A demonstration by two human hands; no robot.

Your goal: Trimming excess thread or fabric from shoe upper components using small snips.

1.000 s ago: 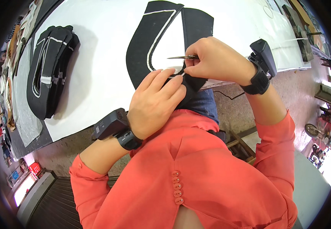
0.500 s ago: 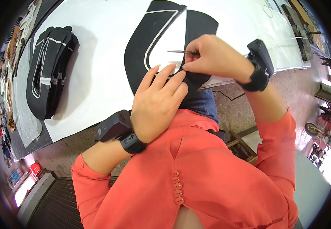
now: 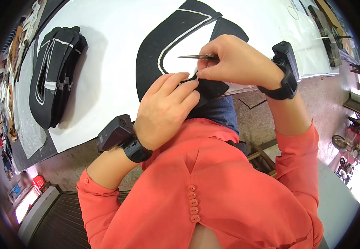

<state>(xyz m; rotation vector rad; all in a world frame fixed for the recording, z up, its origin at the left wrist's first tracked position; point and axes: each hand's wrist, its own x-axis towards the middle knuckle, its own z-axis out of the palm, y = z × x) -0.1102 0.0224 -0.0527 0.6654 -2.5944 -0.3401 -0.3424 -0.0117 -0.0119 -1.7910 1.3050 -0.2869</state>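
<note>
One side of the black piece (image 3: 147, 62) on the tabletop (image 3: 109, 87) carries white tape (image 3: 159, 61); its right side looks untaped. Your left hand (image 3: 161, 110) spreads open on the curve; your right hand (image 3: 240, 62) grips a pointed tool (image 3: 189, 57), fingertips pinched.

Two hands (image 3: 160, 113) (image 3: 239, 61), one tool (image 3: 193, 56), two wristbands (image 3: 137, 150) (image 3: 287, 86)

no legible text, left wristband (image 3: 137, 151) mark, perhaps too small

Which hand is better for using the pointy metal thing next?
Probably the right hand: it holds the pointed metal tool with the tip sticking out, while the left hand rests on the black piece.
</note>
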